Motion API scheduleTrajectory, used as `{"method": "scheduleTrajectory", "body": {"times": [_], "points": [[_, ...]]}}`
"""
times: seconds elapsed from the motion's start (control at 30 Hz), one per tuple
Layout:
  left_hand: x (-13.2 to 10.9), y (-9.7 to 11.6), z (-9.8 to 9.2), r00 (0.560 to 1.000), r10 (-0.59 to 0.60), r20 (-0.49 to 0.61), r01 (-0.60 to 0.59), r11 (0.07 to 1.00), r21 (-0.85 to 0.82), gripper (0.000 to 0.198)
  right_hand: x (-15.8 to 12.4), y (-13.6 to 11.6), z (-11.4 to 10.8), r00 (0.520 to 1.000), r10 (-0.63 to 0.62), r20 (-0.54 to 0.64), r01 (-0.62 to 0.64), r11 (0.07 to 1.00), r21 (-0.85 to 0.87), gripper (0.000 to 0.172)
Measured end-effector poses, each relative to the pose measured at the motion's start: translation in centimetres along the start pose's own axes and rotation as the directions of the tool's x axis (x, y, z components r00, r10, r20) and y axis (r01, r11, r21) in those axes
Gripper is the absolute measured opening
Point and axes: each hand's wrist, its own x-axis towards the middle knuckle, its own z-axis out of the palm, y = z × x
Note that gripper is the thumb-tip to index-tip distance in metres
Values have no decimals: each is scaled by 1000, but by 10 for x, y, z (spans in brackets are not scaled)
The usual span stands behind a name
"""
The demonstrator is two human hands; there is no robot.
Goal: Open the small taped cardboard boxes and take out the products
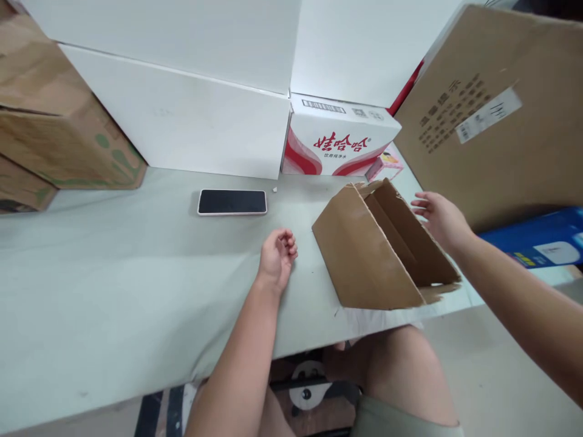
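An open-topped brown cardboard box [364,255] with ragged torn edges stands on the table between my hands. My left hand [277,255] rests on its edge to the left of the box, apart from it. Its fingers are loosely curled in, and nothing shows in them. On the other side, my right hand [439,218] is held beside the box's upper right edge, fingers stretched out and empty. Whether it touches the cardboard I cannot tell. A phone [232,202] with a dark screen lies face up beyond my left hand.
White cartons [182,115] line the back, beside a white and red carton [339,136] and a small pink box [385,165]. A large brown carton [510,139] leans at right above a blue package [542,240]. More brown cartons [86,121] stand at left on the pale table [113,291].
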Motion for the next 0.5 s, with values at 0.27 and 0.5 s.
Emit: {"method": "scheduleTrajectory", "body": {"times": [0.27,0.5], "points": [[-18,2,4,998,48,31,-46,998,-47,12,-147,-5,-50,962,161,220,-105,964,-244,24],[-18,7,1,997,69,24,-68,996,-57,14,-157,-28,-39,839,515,174,-502,857,-117,13]]}}
